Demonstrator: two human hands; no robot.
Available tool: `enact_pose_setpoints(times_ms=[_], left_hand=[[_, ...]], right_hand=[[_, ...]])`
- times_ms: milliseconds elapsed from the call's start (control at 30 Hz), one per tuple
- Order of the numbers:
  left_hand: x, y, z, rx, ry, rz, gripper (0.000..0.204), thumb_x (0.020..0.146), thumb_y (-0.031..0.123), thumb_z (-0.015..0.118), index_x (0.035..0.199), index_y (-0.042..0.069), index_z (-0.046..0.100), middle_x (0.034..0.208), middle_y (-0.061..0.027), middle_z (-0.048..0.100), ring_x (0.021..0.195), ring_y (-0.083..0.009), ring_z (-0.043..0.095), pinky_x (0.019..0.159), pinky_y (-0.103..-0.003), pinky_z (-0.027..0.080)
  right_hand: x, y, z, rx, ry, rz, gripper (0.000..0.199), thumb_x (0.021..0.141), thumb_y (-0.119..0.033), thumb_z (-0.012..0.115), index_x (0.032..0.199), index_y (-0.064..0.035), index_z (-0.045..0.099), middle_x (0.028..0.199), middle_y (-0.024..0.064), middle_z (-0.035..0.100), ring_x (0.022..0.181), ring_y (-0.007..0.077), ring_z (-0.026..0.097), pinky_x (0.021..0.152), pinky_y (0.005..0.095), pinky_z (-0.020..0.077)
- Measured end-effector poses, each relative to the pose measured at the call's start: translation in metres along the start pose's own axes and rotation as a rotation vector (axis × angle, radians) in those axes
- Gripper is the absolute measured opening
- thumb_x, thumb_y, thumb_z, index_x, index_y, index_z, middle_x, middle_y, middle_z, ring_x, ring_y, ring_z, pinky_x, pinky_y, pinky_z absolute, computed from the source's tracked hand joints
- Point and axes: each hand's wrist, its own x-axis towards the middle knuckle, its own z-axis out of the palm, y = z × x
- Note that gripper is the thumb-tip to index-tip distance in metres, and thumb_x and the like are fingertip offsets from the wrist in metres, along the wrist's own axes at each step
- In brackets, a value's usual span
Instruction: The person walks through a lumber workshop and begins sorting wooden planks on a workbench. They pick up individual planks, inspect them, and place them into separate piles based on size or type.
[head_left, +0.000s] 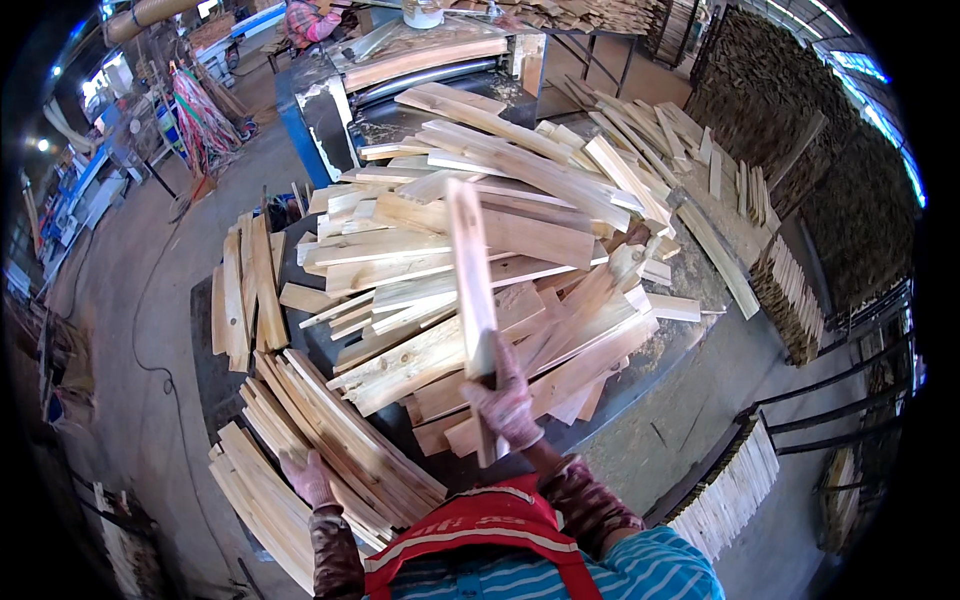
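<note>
In a pinkish work glove, my right hand is closed round the lower part of a narrow wooden board. The board stands lengthwise away from me, above a heap of loose boards. My left hand, gloved too, lies with its fingers stretched out on a row of long boards at the near left. Beside that hand is another stack of pale boards. The heap hides much of the dark table beneath it.
Beyond the heap stands a machine with a metal roller. Several upright boards lean together at left. A cable crosses the floor. To the right are stacked boards on racks and a side surface holding wood strips. Another person is far off.
</note>
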Motion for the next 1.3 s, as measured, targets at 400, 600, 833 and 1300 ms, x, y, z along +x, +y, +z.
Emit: enact_pose_setpoints(times_ms=[400,600,833,1300], left_hand=[[-0.035,0.232,0.044,-0.839,-1.072,-0.201,0.044,0.096,0.040,0.058,0.115,0.001,0.061,0.101,-0.0105,0.069,0.095,-0.0222,0.066,0.090,-0.038,0.052],[0.132,0.285,0.010,-0.583,-0.785,-0.086,0.063,0.091,0.059,0.061,0.122,0.005,0.060,0.098,-0.0097,0.068,0.094,-0.0209,0.064,0.088,-0.039,0.053],[0.118,0.322,0.015,-0.714,-0.675,0.122,0.077,0.096,0.041,0.064,0.155,0.004,0.029,0.147,-0.0078,0.044,0.133,-0.0182,0.044,0.111,-0.032,0.035],[-0.085,0.226,0.068,-1.089,-1.163,-0.504,0.047,0.093,0.027,0.059,0.128,-0.004,0.055,0.113,-0.0191,0.068,0.100,-0.0355,0.069,0.091,-0.043,0.057]], right_hand=[[0.075,0.021,-0.009,-0.911,-0.267,-0.723,0.064,0.091,-0.051,0.060,0.140,-0.0102,0.053,0.140,0.0163,0.053,0.129,0.0343,0.049,0.107,0.0481,0.0398],[0.199,0.022,-0.113,-1.509,-0.043,-0.333,0.081,0.083,-0.052,0.067,0.147,-0.0087,0.042,0.145,0.0162,0.046,0.135,0.0364,0.042,0.114,0.0538,0.0285],[0.163,-0.034,-0.082,-1.325,-0.299,0.006,0.072,0.076,-0.056,0.072,0.128,-0.0101,0.056,0.125,0.0157,0.061,0.112,0.0381,0.060,0.099,0.0511,0.0466],[0.056,0.019,0.009,-1.179,-0.808,-0.357,0.078,0.088,-0.052,0.057,0.152,-0.0119,0.037,0.148,0.0195,0.048,0.139,0.0333,0.040,0.114,0.0509,0.0284]])
